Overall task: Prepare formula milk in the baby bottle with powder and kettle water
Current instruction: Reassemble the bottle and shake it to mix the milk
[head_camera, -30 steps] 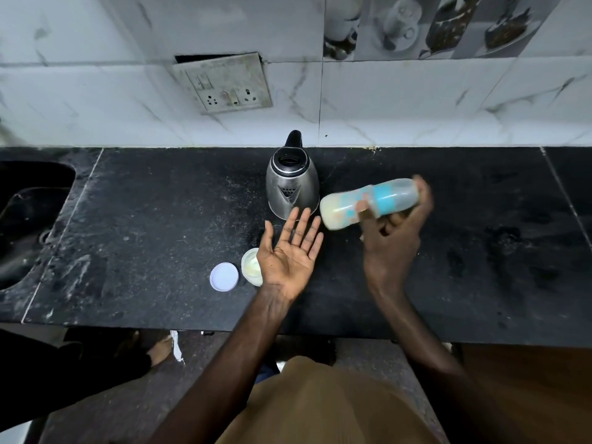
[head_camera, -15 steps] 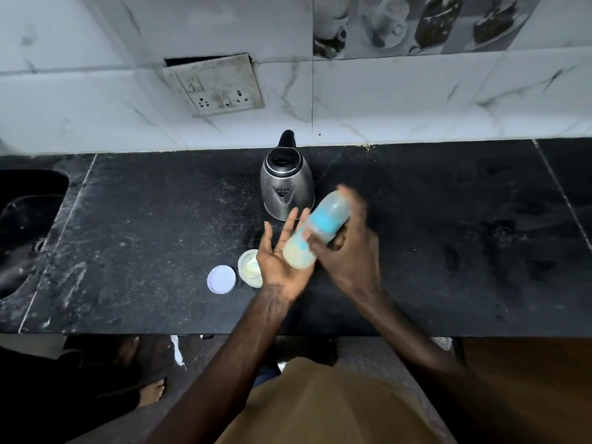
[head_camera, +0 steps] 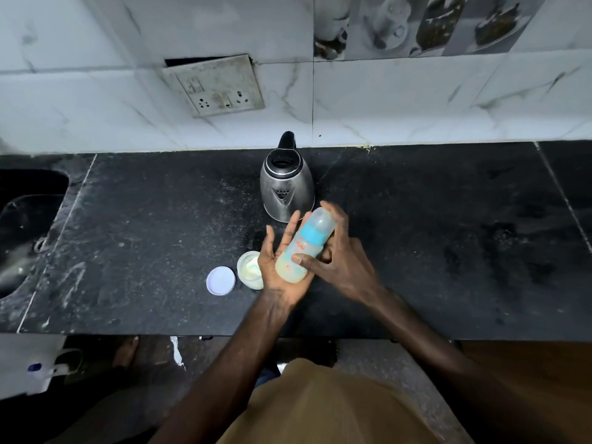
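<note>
The baby bottle (head_camera: 304, 245), clear with a blue collar and a clear cap, holds pale milky liquid. My right hand (head_camera: 339, 261) grips it around the middle, tilted with the cap pointing away. Its base rests against the palm of my left hand (head_camera: 278, 264), which is flat with fingers spread. Behind the hands stands the steel kettle (head_camera: 286, 187) with a black handle, its lid open. An open round powder container (head_camera: 250, 270) sits just left of my left hand, with its white lid (head_camera: 221, 280) lying beside it.
The black stone counter (head_camera: 448, 235) runs along a white tiled wall with a socket plate (head_camera: 217, 86). A sink (head_camera: 22, 232) is set in at the far left. The counter's front edge is near my body; a bare foot (head_camera: 125, 350) shows on the floor below.
My right hand swung the bottle down from the right, where it lay sideways, into my open left palm. The bottle's base now presses against the palm. The left hand stayed put.
</note>
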